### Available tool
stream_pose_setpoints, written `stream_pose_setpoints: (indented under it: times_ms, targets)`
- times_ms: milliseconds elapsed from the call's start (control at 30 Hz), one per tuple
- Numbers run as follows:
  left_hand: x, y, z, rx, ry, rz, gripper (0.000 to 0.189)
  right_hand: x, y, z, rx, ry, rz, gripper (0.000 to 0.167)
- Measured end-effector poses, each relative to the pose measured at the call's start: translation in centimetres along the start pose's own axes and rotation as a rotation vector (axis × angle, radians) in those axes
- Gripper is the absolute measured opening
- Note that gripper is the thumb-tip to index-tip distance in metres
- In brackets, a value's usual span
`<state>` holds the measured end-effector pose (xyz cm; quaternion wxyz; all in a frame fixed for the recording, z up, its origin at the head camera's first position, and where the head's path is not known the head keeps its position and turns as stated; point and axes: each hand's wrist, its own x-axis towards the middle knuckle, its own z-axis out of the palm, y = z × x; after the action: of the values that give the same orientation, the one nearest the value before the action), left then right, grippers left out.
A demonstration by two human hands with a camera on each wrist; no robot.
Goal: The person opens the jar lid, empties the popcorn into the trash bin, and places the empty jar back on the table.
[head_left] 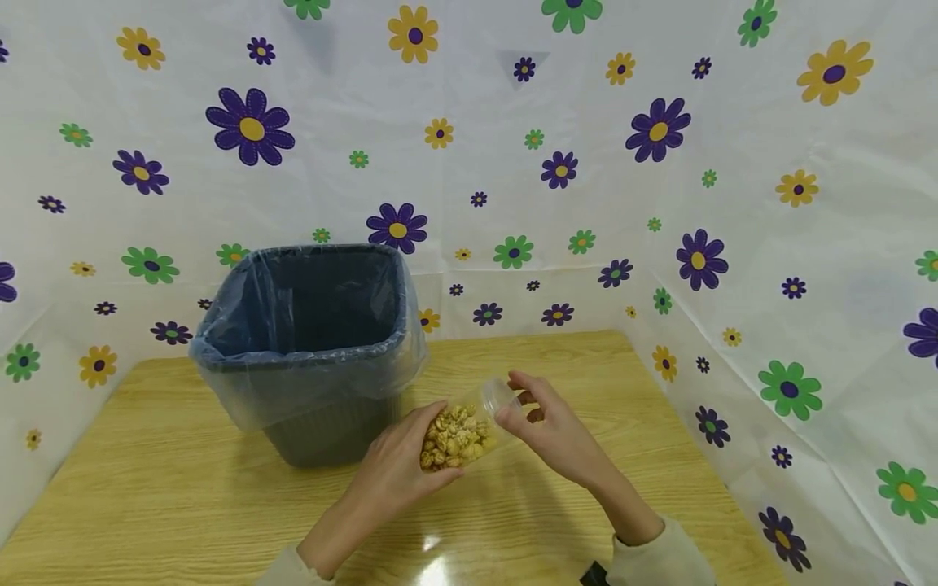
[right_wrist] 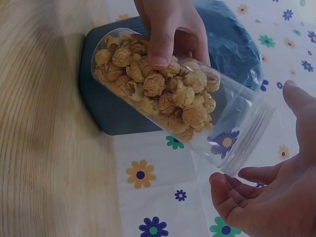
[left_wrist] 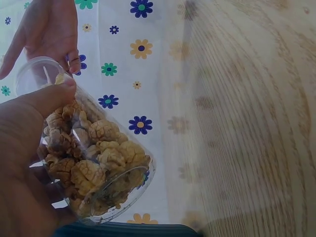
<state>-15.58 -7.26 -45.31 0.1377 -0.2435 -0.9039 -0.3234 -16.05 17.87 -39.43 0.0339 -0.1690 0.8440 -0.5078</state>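
Jar, transparent and cylindrical, was held above the surface, to the right of the bin and nearer the person than the bin. The jar was tilted: its base faced the bin, and its mouth pointed up and away from the bin. Popcorn, golden-brown, occupied the base end; the wall next to the mouth was clear.

State of the hands: apart from each other. The left hand, on the bin side of the jar, was clamped on the base end, with thumb and fingers on opposing sides. The right hand, on the side farther from the bin, was positioned at the mouth with thumb and fingers spread; its fingertips were just beside the ridged rim. Contact with the rim could not be confirmed.

The bin was dark, stood upright on the surface, and was fitted with a translucent liner folded outward over its edge. Behind the bin was a white sheet printed with purple, yellow and green flowers.
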Motion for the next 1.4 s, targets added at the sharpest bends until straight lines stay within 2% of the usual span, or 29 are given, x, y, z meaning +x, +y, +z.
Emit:
stream_pose_setpoints:
  times_ms: [300,600,733,900,1133,1400]
  targets:
    - [-0.1,0.1,-0.1,0.126,0.047,0.073,0.093,0.3,-0.2,0.1,-0.071,0.003,0.026,0.07]
    - [-0.1,0.1,-0.4,0.057,0.011,0.062,0.093,0.2,-0.2,-0.1,-0.071,-0.011,0.017,0.068]
    - [0.0,0.3,-0.7,-0.016,-0.04,0.017,0.091,0.1,-0.2,-0.3,-0.051,-0.04,-0.034,0.067]
    - [-0.1,0.3,-1.3,-0.185,-0.14,-0.06,0.088,-0.1,-0.4,-1.0,-0.077,-0.088,-0.171,0.065]
    - [-0.3,-0.1,-1.6,-0.308,-0.202,-0.046,0.083,-0.2,-0.4,-2.0,-0.102,-0.152,-0.285,0.069]
    - [-0.5,-0.1,-2.4,-0.443,-0.363,-0.071,0.08,-0.6,-0.5,-3.0,-0.083,-0.245,-0.379,0.074]
